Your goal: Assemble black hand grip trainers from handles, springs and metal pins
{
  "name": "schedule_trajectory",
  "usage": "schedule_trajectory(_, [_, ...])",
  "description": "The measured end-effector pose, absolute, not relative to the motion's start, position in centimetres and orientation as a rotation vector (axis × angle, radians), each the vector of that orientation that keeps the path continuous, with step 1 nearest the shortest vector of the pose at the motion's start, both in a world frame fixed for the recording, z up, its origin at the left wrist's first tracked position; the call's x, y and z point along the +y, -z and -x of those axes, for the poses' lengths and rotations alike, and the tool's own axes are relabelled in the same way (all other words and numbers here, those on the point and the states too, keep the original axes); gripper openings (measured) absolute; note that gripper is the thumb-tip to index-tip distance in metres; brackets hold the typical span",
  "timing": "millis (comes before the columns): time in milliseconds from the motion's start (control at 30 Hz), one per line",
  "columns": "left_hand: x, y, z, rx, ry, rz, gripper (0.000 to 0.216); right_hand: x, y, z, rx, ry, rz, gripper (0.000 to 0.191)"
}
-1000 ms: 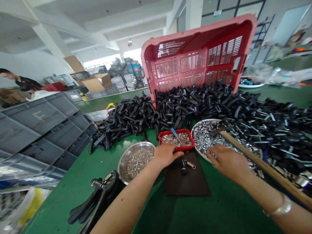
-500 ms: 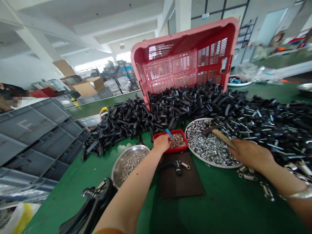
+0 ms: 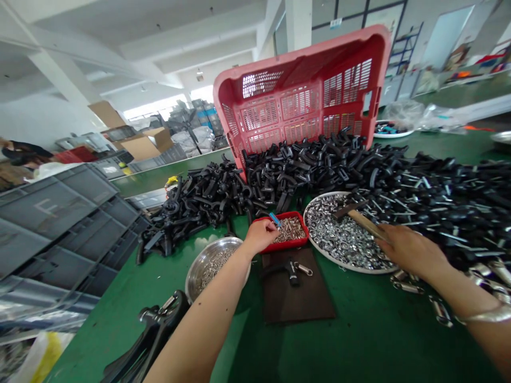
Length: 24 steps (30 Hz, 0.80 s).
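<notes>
My right hand [image 3: 411,250] grips the wooden handle of a hammer [image 3: 367,223], whose dark head lies over a round tray [image 3: 347,268] of shiny metal rings. At the left end of a small red tray [image 3: 288,244] filled with small metal pins [image 3: 291,229], my left hand [image 3: 260,235] has its fingertips pinched together; what they hold is too small to make out. A slim blue piece [image 3: 274,218] shows just beyond those fingertips. Nearer me, a black plastic part [image 3: 293,276] and a spring [image 3: 305,269] rest on a dark square pad [image 3: 297,306].
A steel bowl [image 3: 192,290] of small metal bits stands left of the pad, partly behind my left forearm. Black handles [image 3: 147,335] lie at the front left. Heaped black parts [image 3: 303,170] spill from a tipped pink crate [image 3: 297,64]. Loose springs [image 3: 407,286] lie near my right wrist.
My left hand has drawn back slightly to the left, toward the red tray's edge. My right hand stays on the hammer, almost in the same place.
</notes>
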<state>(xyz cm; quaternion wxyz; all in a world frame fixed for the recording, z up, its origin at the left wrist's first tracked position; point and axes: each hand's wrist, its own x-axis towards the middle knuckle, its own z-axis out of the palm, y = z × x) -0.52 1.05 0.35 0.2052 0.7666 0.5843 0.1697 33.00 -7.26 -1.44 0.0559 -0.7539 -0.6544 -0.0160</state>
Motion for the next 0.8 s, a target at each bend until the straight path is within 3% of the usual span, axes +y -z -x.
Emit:
schedule_trajectory(267, [-5.1, 0.7, -0.1, 1.165, -0.831, -1.457, 0.018, -7.8, 1.1, -33.6, -1.801, 0.038, 2.048, 0.053])
schedule_trajectory(400, [-5.7, 1.4, -0.7, 1.004, -0.985, -1.172, 0.031, -9.4, 0.3, -31.5, -1.459, -0.334, 1.854, 0.052])
schedule_trajectory(600, [-5.7, 1.3, -0.6, 1.062, -0.832, -1.360, 0.031, -11.9, 0.7, -27.1, -1.135, -1.113, 1.347, 0.039])
schedule_trajectory(800, [-5.7, 1.9, -0.8, 1.387, -0.649, -1.716, 0.015, -12.5, 2.0, -25.8, -1.191, -1.170, 1.307, 0.044])
